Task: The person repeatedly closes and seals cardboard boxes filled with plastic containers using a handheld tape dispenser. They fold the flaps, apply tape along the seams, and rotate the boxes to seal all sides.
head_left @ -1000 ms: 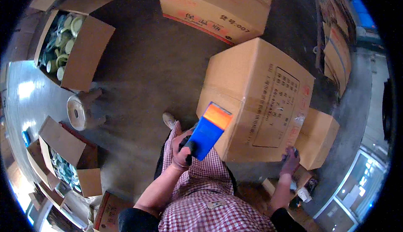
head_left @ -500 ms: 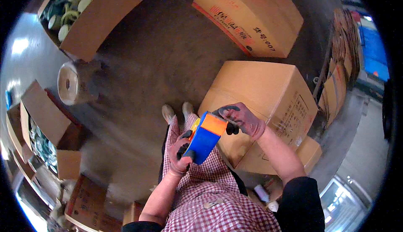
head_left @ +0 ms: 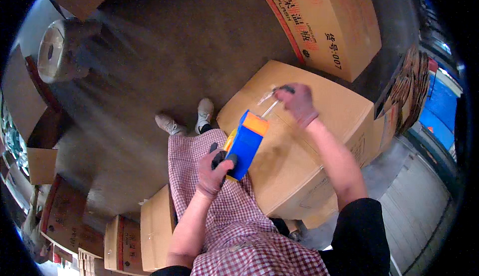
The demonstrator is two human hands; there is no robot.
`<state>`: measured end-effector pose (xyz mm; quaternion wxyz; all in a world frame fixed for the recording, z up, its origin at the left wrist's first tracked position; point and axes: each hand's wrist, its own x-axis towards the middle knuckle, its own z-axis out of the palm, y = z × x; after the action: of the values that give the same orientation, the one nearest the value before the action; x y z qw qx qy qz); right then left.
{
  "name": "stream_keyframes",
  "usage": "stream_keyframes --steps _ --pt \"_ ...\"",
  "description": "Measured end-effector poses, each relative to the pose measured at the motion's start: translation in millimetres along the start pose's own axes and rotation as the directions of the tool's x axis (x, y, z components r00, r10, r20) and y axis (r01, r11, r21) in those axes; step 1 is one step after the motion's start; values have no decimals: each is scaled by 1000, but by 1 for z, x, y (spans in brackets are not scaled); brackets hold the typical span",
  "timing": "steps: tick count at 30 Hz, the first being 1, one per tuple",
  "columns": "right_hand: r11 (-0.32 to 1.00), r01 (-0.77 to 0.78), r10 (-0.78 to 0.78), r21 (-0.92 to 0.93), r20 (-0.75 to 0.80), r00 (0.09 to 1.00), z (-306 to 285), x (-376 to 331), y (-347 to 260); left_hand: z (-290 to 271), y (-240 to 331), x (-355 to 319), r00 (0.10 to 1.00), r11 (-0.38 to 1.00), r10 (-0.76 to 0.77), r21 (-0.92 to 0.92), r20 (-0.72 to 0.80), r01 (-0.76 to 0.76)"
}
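My left hand (head_left: 212, 170), in a glove, is closed around a blue and orange packing tape dispenser (head_left: 246, 147). A yellow part shows on the dispenser's left side. From its orange end a short strip of clear tape (head_left: 270, 109) runs up to my right hand (head_left: 299, 104). That gloved hand is a little blurred, its fingers pinched on the tape's free end. Both hands are above a large closed cardboard carton (head_left: 319, 96), whose top faces me.
Another large printed carton (head_left: 339, 16) stands beyond it. Flattened cardboard (head_left: 406, 91) is stacked at the right. A wrapped roll (head_left: 52, 51) stands far left, above an open carton (head_left: 42, 163). More cartons (head_left: 155, 228) are at the lower left, near my feet.
My right hand has drawn away from the dispenser, up and to the right, pulling out a strip of tape. The view has shifted, bringing the carton more fully beneath my hands.
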<state>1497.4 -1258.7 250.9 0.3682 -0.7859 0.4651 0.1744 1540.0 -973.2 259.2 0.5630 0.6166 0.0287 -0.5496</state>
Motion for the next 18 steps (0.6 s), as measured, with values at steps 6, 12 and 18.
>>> stream_keyframes --steps 6,12,18 --pt "775 -79 81 -628 -26 996 10 47 52 -10 -86 59 967 947 -249 -198 48 254" --pt "566 -97 87 -819 -57 995 26 66 97 33 -118 110 892 835 -439 -318 107 449" --pt "236 -14 155 -972 24 988 31 90 128 54 -143 159 870 851 -452 -199 196 487"
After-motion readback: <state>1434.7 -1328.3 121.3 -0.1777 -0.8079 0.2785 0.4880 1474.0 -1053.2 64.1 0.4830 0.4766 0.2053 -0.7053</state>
